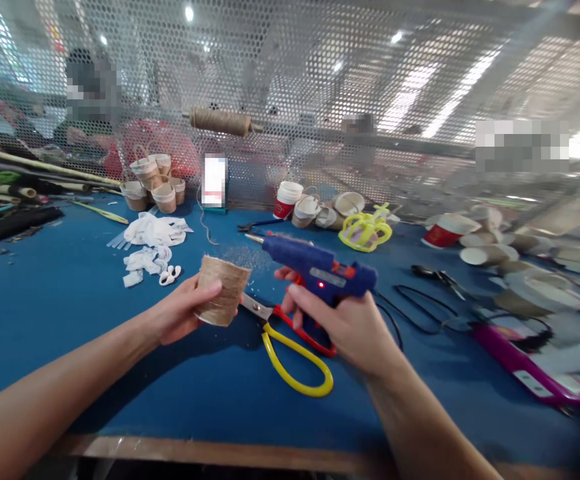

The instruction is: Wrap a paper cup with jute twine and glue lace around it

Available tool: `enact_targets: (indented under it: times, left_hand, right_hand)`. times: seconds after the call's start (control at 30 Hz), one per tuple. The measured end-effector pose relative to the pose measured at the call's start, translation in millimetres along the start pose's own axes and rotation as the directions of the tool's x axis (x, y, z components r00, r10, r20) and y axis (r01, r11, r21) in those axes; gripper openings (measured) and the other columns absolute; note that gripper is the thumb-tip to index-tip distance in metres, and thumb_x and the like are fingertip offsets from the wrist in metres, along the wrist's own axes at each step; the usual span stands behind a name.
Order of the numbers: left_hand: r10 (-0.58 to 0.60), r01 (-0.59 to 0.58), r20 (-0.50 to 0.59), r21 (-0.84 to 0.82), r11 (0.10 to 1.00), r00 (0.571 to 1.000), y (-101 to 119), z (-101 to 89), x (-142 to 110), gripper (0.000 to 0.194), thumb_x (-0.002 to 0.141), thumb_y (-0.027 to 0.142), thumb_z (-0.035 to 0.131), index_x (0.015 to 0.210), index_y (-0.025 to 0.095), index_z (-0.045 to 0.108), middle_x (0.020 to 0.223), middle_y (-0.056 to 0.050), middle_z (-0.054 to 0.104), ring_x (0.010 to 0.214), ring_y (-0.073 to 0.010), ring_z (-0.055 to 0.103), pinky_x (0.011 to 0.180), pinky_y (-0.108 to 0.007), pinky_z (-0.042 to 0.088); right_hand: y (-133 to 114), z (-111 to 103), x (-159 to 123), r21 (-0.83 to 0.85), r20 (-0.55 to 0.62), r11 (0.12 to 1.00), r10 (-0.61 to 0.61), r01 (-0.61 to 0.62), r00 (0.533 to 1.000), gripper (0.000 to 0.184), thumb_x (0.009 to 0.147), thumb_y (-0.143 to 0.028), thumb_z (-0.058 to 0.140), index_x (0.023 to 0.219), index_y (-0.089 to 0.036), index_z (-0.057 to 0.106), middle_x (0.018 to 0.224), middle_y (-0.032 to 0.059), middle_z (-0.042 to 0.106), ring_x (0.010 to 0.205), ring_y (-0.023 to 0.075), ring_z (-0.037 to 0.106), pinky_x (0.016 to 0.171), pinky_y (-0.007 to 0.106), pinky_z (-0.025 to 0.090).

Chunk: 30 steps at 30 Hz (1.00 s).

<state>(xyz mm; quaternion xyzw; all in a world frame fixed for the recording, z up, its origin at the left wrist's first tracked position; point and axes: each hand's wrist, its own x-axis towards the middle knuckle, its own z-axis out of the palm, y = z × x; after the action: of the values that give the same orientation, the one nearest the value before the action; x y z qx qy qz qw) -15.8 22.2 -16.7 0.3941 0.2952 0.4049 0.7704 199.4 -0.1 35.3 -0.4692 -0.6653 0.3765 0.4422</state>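
My left hand (186, 308) is closed around a paper cup wrapped in brown twine (225, 293), lifted over the blue table (180, 393). In my right hand (343, 320) is a blue hot glue gun (315, 263), its red light lit and its metal nozzle pointing left above the cup. My right thumb and fingers wrap its handle; the handle is partly hidden. Beneath both hands lie scissors (297, 363) with one yellow and one red handle loop. The cup covers part of the blades.
White lace trim (153, 230) lies at left, near twine-wrapped cups (164, 198). A phone (214, 180) stands against the mesh panel (280, 60). Red-and-white cups (288, 199), a yellow crown-shaped piece (365, 231), pliers (440, 277) and a purple power strip (515, 360) lie further right.
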Motion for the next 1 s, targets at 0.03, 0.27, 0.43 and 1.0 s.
enact_targets:
  times: [0.03, 0.27, 0.43, 1.0]
  left_hand:
    - [0.019, -0.019, -0.018, 0.021, 1.0, 1.0, -0.9, 1.1, 0.5, 0.056, 0.059, 0.041, 0.076, 0.103, 0.013, 0.056, 0.091, -0.011, 0.065, 0.076, -0.0189, 0.06, 0.065, -0.029, 0.047]
    - [0.118, -0.095, -0.189, 0.127, 0.987, 0.975, -4.6, 8.0, 5.3, 0.066, 0.053, 0.039, 0.08, 0.107, 0.014, 0.051, 0.107, -0.013, 0.059, 0.091, -0.0217, 0.056, 0.079, -0.031, 0.043]
    - [0.181, -0.135, -0.249, 0.189, 0.973, 0.951, -5.5, 9.9, 3.8, 0.061, 0.058, 0.039, 0.078, 0.106, 0.015, 0.05, 0.107, -0.012, 0.059, 0.097, -0.0239, 0.054, 0.082, -0.033, 0.041]
    - [0.192, -0.133, -0.263, 0.228, 0.965, 0.946, -6.2, 9.6, 3.9, 0.062, 0.061, 0.04, 0.076, 0.11, 0.014, 0.047, 0.109, -0.013, 0.057, 0.1, -0.0246, 0.053, 0.085, -0.034, 0.04]
  right_hand:
    - [2.3, 4.7, -4.5, -0.001, -0.004, 1.0, 0.0, 0.0, 1.0, 0.018, 0.077, -0.032, 0.057, 0.084, -0.016, 0.061, 0.057, -0.0011, 0.06, 0.043, 0.0091, 0.053, 0.045, 0.023, 0.047]
    - [13.4, 17.1, -16.7, -0.122, -0.089, 0.992, -0.045, 0.034, 0.995, 0.011, 0.074, -0.028, 0.061, 0.065, -0.022, 0.059, 0.039, -0.0058, 0.047, 0.033, 0.0094, 0.043, 0.032, 0.022, 0.036]
    - [15.0, 18.1, -16.2, -0.187, -0.132, 0.981, -0.066, 0.04, 0.989, 0.015, 0.074, -0.033, 0.061, 0.065, -0.02, 0.061, 0.035, -0.0063, 0.045, 0.031, 0.0095, 0.043, 0.033, 0.022, 0.037]
    - [16.6, 17.5, -14.8, -0.187, -0.081, 0.982, 0.019, -0.034, 0.997, 0.025, 0.073, -0.039, 0.058, 0.06, -0.018, 0.06, 0.033, -0.0063, 0.043, 0.029, 0.0079, 0.039, 0.031, 0.02, 0.034]
